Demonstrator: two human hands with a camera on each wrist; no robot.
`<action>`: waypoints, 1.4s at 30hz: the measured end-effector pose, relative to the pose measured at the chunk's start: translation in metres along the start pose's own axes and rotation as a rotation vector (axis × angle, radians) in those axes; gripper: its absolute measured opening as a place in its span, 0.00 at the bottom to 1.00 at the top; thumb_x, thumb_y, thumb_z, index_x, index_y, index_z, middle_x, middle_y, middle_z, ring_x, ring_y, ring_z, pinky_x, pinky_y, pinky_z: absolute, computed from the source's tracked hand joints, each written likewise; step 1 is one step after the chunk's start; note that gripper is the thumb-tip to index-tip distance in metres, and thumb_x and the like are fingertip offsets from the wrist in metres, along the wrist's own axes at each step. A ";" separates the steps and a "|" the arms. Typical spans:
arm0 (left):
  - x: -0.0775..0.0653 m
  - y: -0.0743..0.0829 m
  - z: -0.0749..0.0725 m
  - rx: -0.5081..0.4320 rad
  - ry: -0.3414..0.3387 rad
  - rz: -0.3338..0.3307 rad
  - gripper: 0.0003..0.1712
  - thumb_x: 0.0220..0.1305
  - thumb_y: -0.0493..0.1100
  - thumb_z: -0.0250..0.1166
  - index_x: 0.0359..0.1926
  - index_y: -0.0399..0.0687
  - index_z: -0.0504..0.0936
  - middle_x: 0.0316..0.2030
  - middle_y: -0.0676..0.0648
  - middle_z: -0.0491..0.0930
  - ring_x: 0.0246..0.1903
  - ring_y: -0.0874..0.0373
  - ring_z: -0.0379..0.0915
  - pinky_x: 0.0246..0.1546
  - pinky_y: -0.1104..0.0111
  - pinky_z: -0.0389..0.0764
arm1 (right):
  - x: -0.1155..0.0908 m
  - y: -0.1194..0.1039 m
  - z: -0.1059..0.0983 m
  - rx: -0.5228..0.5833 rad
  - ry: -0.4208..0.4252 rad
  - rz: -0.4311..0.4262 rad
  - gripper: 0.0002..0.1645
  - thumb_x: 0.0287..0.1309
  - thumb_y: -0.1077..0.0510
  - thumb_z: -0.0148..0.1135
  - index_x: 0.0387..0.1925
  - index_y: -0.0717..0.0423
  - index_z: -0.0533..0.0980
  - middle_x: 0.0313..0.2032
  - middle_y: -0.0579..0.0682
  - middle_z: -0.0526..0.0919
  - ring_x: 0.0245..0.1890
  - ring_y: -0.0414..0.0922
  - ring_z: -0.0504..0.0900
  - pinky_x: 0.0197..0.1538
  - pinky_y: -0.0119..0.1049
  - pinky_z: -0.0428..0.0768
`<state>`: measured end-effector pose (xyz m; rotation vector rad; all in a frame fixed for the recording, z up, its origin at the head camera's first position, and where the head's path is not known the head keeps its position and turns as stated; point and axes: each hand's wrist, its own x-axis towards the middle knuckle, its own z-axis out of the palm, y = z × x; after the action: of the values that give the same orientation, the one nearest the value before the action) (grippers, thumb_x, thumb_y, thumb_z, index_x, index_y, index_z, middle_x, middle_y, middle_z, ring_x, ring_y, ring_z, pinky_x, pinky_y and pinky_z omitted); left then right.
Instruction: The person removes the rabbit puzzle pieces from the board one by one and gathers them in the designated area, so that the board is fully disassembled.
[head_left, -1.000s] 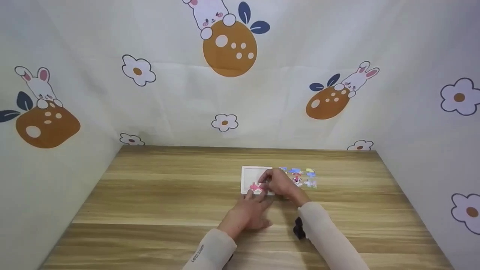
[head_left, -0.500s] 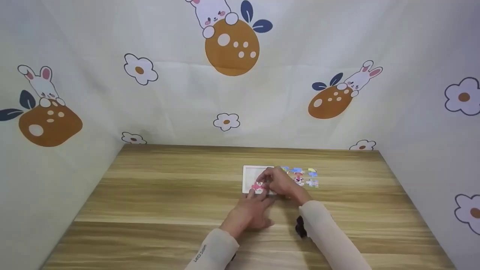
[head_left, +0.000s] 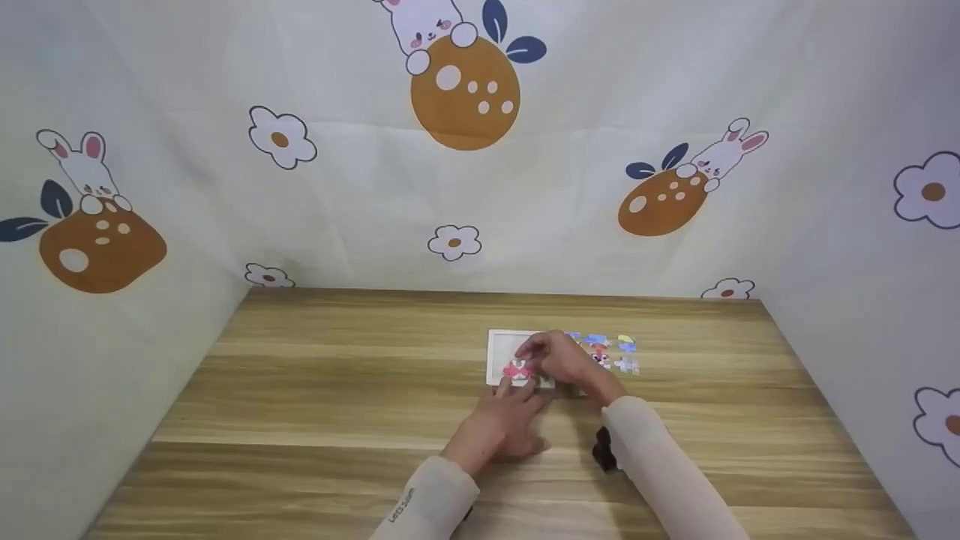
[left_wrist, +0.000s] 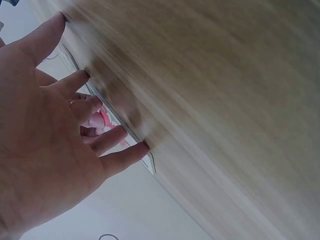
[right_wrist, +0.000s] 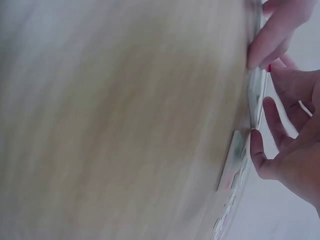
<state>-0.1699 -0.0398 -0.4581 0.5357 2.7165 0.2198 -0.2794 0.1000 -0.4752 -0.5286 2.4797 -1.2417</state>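
A shallow white puzzle tray (head_left: 491, 360) lies on the wooden table with pink-and-white jigsaw pieces (head_left: 517, 370) along its near side. My left hand (head_left: 504, 424) has its fingers spread, their tips resting at the tray's near edge; the left wrist view shows them lined along the rim (left_wrist: 151, 162). My right hand (head_left: 564, 360) reaches over the tray's right part and pinches a jigsaw piece between thumb and forefinger. Only a bit of red (right_wrist: 269, 68) shows at those fingertips in the right wrist view; the rest is hidden.
Several loose jigsaw pieces (head_left: 626, 365) lie to the right of the tray, partly behind the right hand. One piece (right_wrist: 231, 162) lies near the tray's corner. A printed cloth (head_left: 360, 195) encloses the table's back and sides. A black device (head_left: 604, 450) sits under the right wrist.
The right hand shifts slightly at the tray, and more of the pink-and-white pieces shows beside its fingertips. The left hand stays at the near edge. The head view has shifted a little.
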 end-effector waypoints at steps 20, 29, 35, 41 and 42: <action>0.002 0.000 0.002 0.060 -0.006 -0.011 0.41 0.66 0.67 0.58 0.77 0.68 0.58 0.80 0.55 0.51 0.78 0.41 0.48 0.75 0.45 0.56 | -0.037 0.017 -0.059 -0.038 0.100 -0.030 0.11 0.62 0.69 0.56 0.40 0.62 0.83 0.41 0.56 0.85 0.37 0.42 0.79 0.39 0.30 0.77; 0.004 -0.001 0.003 0.052 -0.027 -0.018 0.40 0.68 0.66 0.57 0.77 0.67 0.57 0.80 0.55 0.49 0.78 0.42 0.46 0.76 0.45 0.54 | -0.060 0.044 -0.079 -0.099 0.098 0.011 0.09 0.58 0.69 0.59 0.38 0.65 0.83 0.38 0.58 0.84 0.36 0.43 0.77 0.41 0.32 0.75; 0.002 -0.001 0.002 0.053 -0.016 -0.011 0.41 0.68 0.66 0.57 0.77 0.66 0.57 0.80 0.54 0.49 0.78 0.42 0.46 0.76 0.45 0.55 | -0.067 0.055 -0.079 -0.151 0.067 0.018 0.08 0.58 0.71 0.59 0.37 0.64 0.83 0.37 0.56 0.85 0.37 0.42 0.75 0.44 0.34 0.74; 0.000 -0.001 0.003 0.075 0.018 0.018 0.41 0.68 0.65 0.58 0.77 0.65 0.58 0.80 0.53 0.51 0.77 0.42 0.50 0.74 0.45 0.58 | -0.070 0.058 -0.073 -0.166 0.072 0.019 0.04 0.60 0.68 0.64 0.37 0.63 0.83 0.38 0.55 0.86 0.38 0.40 0.77 0.45 0.32 0.76; 0.000 -0.002 0.004 0.083 0.024 0.022 0.41 0.68 0.65 0.58 0.77 0.65 0.58 0.80 0.53 0.52 0.76 0.42 0.50 0.74 0.45 0.58 | -0.070 0.059 -0.072 -0.166 0.073 0.021 0.04 0.59 0.67 0.66 0.37 0.63 0.82 0.38 0.55 0.86 0.37 0.40 0.78 0.44 0.31 0.77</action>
<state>-0.1690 -0.0410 -0.4617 0.5903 2.7535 0.1208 -0.2597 0.2147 -0.4734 -0.5049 2.6581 -1.0719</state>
